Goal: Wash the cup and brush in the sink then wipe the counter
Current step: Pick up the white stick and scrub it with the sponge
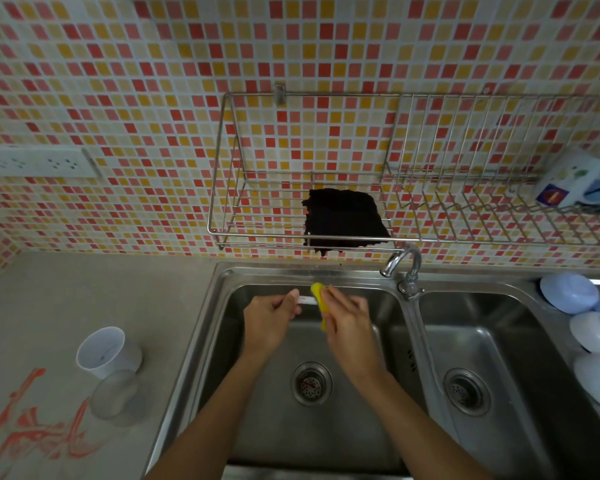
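Note:
Over the left basin of the steel sink (222, 306), my left hand (269, 322) grips the white handle of a brush (305, 300). My right hand (347, 322) holds a yellow sponge (318, 296) wrapped around the brush's far end, so the bristles are hidden. A white cup (106, 351) stands upright on the grey counter (84, 289) left of the sink, with a clear glass (113, 393) just in front of it. Orange-red streaks (35, 427) stain the counter at the front left.
A faucet (404, 265) rises between the two basins, with no water visible. A dark cloth (343, 216) hangs in the wire wall rack (222, 233). White bowls (568, 292) sit upside down right of the sink. A wall socket (39, 162) is at left.

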Tool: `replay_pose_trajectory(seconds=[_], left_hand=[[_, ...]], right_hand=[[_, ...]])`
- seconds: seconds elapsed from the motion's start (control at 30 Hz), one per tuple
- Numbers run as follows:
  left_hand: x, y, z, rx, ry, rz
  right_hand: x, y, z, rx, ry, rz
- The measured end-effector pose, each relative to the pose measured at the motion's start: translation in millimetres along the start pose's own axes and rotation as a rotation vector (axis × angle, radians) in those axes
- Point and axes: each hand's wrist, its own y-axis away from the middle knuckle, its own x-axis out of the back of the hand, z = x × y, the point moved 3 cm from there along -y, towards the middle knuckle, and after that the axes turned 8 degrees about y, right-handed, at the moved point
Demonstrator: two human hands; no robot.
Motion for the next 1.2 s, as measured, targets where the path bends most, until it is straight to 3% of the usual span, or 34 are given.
replay_pose_trajectory(seconds=[0.2, 0.37, 0.53, 0.63, 0.7, 0.87, 0.93, 1.1, 1.2], left_hand=[[-4, 1, 2, -0.008, -0.027, -0.104], [-7, 5, -4, 0.0, -0.036, -0.124], [-11, 11, -9, 0.009, -0.021, -0.131], [-9, 10, -10, 0.043, 0.011, -0.139], [-8, 9, -8, -0.034, -0.04, -0.164], [-9, 7, 1, -0.454, -0.315, -0.266], [-7, 4, 4, -0.52, -0.388, -0.254], [-1, 3, 20, -0.456, -0.193, -0.188], [3, 0, 20, -0.354, -0.184, -0.123]], right_hand=[[-5, -4, -11, 0.082, 0.039, -0.001], [1, -5, 1, 0.217, 0.23, 0.059], [-13, 1, 26, 0.095, 0.318, -0.063], [-12, -2, 32, 0.115, 0.295, -0.083], [-12, -4, 33, 0.146, 0.301, -0.085], [-8, -10, 34, 0.19, 0.329, -0.101], [-4, -11, 27, 0.201, 0.335, -0.07], [5, -18, 4, 0.207, 0.317, 0.038], [11, -23, 23, 0.108, 0.298, 0.052]])
